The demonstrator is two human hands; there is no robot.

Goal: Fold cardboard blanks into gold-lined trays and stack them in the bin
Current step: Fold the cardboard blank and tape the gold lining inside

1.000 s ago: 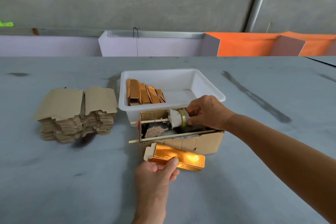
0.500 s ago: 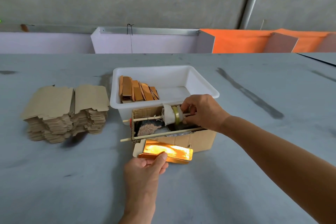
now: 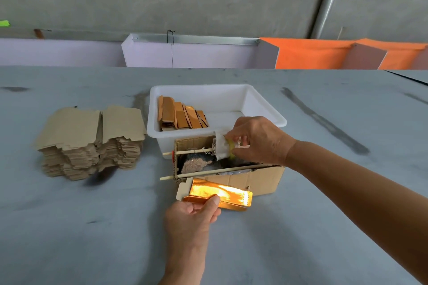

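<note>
Head | left hand (image 3: 192, 217) pinches shiny gold-lined tray (image 3: 222, 194); right hand (image 3: 259, 139) grips tape roll (image 3: 223, 148)

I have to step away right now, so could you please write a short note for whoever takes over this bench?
Left hand: holds a half-folded gold-lined tray just in front of the cardboard box, thumb on its near edge.
Right hand: fingers pinch the tape roll on the stick over the box.
Flat blanks: stacked left of the white bin.
Done: several finished trays lie in the bin's left part.
Left: finish and probably tape the tray in hand, put it in the bin, then work through the stack of blanks.
</note>
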